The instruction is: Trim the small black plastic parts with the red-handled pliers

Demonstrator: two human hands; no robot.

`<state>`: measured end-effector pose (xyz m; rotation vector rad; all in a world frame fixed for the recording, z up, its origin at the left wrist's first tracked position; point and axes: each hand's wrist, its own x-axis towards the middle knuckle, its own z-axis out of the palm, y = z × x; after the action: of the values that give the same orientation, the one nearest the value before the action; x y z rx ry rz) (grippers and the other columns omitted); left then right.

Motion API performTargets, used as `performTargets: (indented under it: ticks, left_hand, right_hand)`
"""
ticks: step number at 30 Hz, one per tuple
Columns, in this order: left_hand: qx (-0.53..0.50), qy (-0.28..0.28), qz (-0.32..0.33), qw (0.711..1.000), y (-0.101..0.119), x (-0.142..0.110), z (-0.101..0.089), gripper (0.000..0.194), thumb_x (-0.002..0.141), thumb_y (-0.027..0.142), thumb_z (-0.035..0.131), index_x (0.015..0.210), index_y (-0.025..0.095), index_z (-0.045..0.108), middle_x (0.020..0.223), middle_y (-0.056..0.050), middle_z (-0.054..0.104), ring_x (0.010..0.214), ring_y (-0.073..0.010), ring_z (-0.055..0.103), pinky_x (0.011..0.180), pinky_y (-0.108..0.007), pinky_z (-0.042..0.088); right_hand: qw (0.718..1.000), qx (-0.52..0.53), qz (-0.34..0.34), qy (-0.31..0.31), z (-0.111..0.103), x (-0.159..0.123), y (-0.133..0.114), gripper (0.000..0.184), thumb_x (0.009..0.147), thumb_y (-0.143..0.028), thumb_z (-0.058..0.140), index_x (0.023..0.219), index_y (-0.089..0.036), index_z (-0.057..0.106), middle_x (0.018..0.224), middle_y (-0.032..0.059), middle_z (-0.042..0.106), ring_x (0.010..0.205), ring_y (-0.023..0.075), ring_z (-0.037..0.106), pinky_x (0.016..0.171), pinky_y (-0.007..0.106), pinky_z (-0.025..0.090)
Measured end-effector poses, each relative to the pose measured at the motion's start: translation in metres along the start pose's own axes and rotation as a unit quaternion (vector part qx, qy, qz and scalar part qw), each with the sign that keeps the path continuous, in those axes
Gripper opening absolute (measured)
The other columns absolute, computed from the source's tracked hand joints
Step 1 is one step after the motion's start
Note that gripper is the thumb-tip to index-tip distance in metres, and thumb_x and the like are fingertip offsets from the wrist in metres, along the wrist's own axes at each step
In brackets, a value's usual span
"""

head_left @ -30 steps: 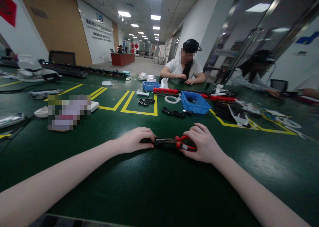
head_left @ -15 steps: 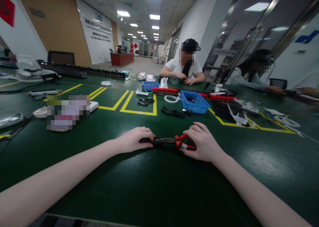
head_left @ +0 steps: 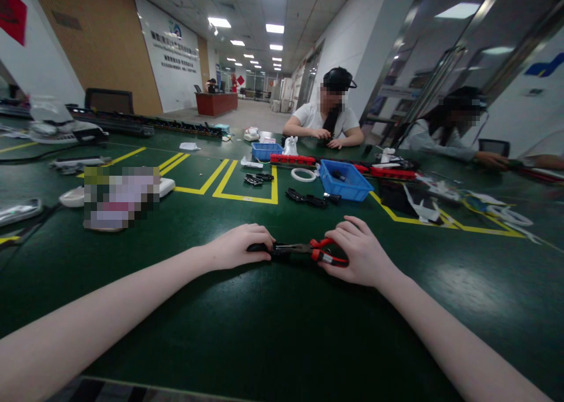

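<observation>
Pinching black part (head_left: 279, 253) btwn thumb & fingers of L hand (head_left: 240, 246); gripping red-handled pliers (head_left: 315, 253) by the handles in R hand (head_left: 362, 253), w/ nose pointing left, up against black part. Can't tell whether biting it or merely touching. Holding both at or just above green table (head_left: 282, 331), approx. ctr, nearer than blue bin (head_left: 348, 191) & loose black pieces (head_left: 306, 199), apart from both.

Red-and-black long-nose pliers (head_left: 312, 251), their handles spread apart in the right hand (head_left: 362, 254), lie nearly level, the slim gray metal nose pointing left. The tip meets a small, dark black part (head_left: 258, 247), lying sideways and pinched in the left hand (head_left: 240, 248), whose fingers partly cover it; its finer details are too small to tell.
</observation>
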<state>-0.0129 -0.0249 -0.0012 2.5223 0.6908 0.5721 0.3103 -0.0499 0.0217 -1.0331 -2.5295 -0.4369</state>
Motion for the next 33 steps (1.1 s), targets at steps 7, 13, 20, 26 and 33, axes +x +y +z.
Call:
performTargets:
  ticks: [7,13,20,26,33]
  left_hand:
    - [0.0,-0.001,-0.002,1.0,0.001,-0.0005,-0.0006,0.011,0.092,0.024,0.065,0.101,0.019,0.064,0.119,-0.006,0.065,0.11,-0.0222,0.062,0.096,-0.038,0.048]
    - [0.004,-0.002,-0.003,1.0,0.0016,-0.0004,-0.0007,0.01,0.092,0.023,0.065,0.101,0.02,0.064,0.12,-0.006,0.065,0.11,-0.0221,0.061,0.096,-0.039,0.048]
    - [0.002,0.0,-0.006,1.0,0.0009,-0.0003,-0.0001,0.011,0.092,0.024,0.066,0.102,0.02,0.064,0.119,-0.005,0.066,0.109,-0.0218,0.062,0.095,-0.039,0.048]
    - [0.003,0.0,-0.006,1.0,-0.0006,-0.0003,0.0003,0.013,0.091,0.025,0.067,0.103,0.02,0.065,0.117,-0.006,0.065,0.109,-0.0218,0.062,0.094,-0.038,0.049]
    - [0.003,0.002,0.002,1.0,-0.0004,0.0001,0.0005,0.012,0.091,0.025,0.067,0.102,0.02,0.065,0.118,-0.006,0.065,0.108,-0.0215,0.062,0.094,-0.037,0.049]
  right_hand:
    - [1.0,0.02,0.005,0.0,0.0061,-0.0011,-0.0025,0.038,0.078,-0.049,0.067,0.097,-0.017,0.065,0.088,0.0093,0.067,0.088,0.0258,0.063,0.104,0.052,0.04]
    - [1.0,0.019,0.006,-0.001,0.0066,-0.0012,-0.0031,0.038,0.077,-0.05,0.067,0.096,-0.016,0.066,0.089,0.0098,0.067,0.088,0.0258,0.063,0.105,0.052,0.039]
    - [1.0,-0.011,-0.014,0.01,-0.0014,0.0005,-0.0011,0.04,0.077,-0.05,0.067,0.097,-0.016,0.066,0.087,0.0097,0.066,0.088,0.0267,0.063,0.104,0.052,0.04]
    - [0.999,-0.023,-0.026,0.021,-0.0023,0.0005,0.0004,0.04,0.078,-0.051,0.065,0.098,-0.017,0.065,0.086,0.0089,0.066,0.087,0.0262,0.063,0.102,0.052,0.041]
    - [0.999,-0.031,-0.032,0.025,-0.0023,0.0001,0.0011,0.04,0.077,-0.049,0.067,0.098,-0.016,0.065,0.086,0.0093,0.066,0.087,0.0261,0.063,0.103,0.051,0.04]
